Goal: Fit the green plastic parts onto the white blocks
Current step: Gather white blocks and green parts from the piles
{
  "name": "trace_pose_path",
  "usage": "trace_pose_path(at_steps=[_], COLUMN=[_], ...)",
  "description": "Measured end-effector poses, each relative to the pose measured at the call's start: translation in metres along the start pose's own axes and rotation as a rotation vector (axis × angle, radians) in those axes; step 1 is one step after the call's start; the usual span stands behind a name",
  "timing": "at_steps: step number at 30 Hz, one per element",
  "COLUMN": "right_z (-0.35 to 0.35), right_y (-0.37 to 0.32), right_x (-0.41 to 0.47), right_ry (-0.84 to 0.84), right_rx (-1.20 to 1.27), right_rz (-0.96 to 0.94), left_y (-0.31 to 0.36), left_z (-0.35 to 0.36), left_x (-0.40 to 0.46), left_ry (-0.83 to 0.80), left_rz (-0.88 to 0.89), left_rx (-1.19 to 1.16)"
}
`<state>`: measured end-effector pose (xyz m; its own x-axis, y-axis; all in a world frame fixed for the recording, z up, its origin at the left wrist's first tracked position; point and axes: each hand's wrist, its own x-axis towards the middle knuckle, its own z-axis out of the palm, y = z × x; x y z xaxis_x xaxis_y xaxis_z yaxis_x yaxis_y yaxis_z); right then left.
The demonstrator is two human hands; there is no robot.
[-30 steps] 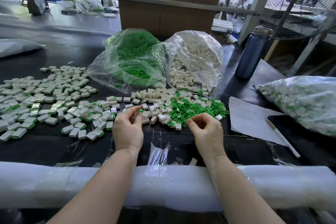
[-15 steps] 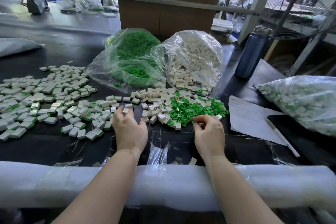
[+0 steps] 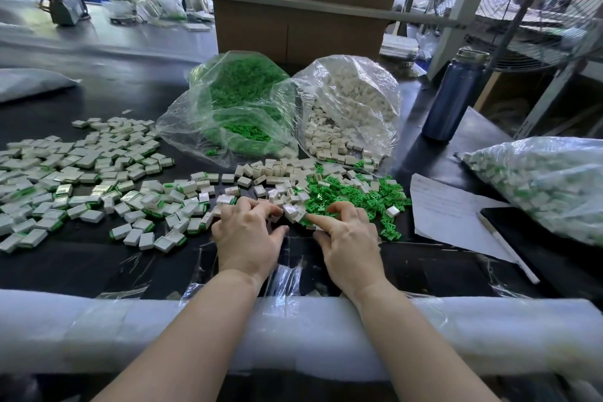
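Loose white blocks (image 3: 287, 188) lie in a heap at the table's middle, with a scatter of green plastic parts (image 3: 352, 194) just to their right. My left hand (image 3: 248, 235) lies palm down, its bent fingertips touching white blocks at the heap's near edge and its thumb spread away. My right hand (image 3: 349, 238) stretches its index finger to a white block (image 3: 291, 209) between the hands, while its other fingers rest on the green parts. I see nothing pinched in either hand. Blocks with green parts fitted (image 3: 98, 192) cover the left side.
Two open clear bags stand behind the heap, one of green parts (image 3: 241, 108) and one of white blocks (image 3: 352, 101). At the right are a blue bottle (image 3: 452, 98), a sheet of paper (image 3: 447, 212) with a pen (image 3: 509, 248), and a filled bag (image 3: 548, 183). White foam padding (image 3: 98, 330) runs along the near edge.
Both hands moved forward and together into the heap. The left hand came back from the finished pile on the left. The right hand's pinch opened and its index finger stretched out.
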<state>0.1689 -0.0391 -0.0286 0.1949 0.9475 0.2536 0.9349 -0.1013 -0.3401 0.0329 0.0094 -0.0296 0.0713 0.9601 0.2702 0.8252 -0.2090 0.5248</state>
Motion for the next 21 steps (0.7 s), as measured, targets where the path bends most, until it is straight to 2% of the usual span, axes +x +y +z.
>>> trace_pose_path(at_steps=[10,13,17,21], right_z=[0.002,0.001,-0.004,-0.008], right_y=[0.002,0.002,-0.001,-0.003], right_x=[-0.001,-0.001,-0.003,-0.005], right_ry=[0.097,0.112,0.18,0.201], right_rx=[0.027,0.047,0.166,0.359], right_rz=[0.009,0.004,0.004,0.038], left_y=[0.0,-0.001,0.0,-0.001], left_z=[-0.002,-0.001,0.001,0.002], left_x=[-0.001,-0.001,-0.001,0.0], left_ry=[0.049,0.027,-0.028,0.005], left_rz=[0.035,0.037,0.042,0.072], left_rx=[-0.114,-0.045,0.021,-0.084])
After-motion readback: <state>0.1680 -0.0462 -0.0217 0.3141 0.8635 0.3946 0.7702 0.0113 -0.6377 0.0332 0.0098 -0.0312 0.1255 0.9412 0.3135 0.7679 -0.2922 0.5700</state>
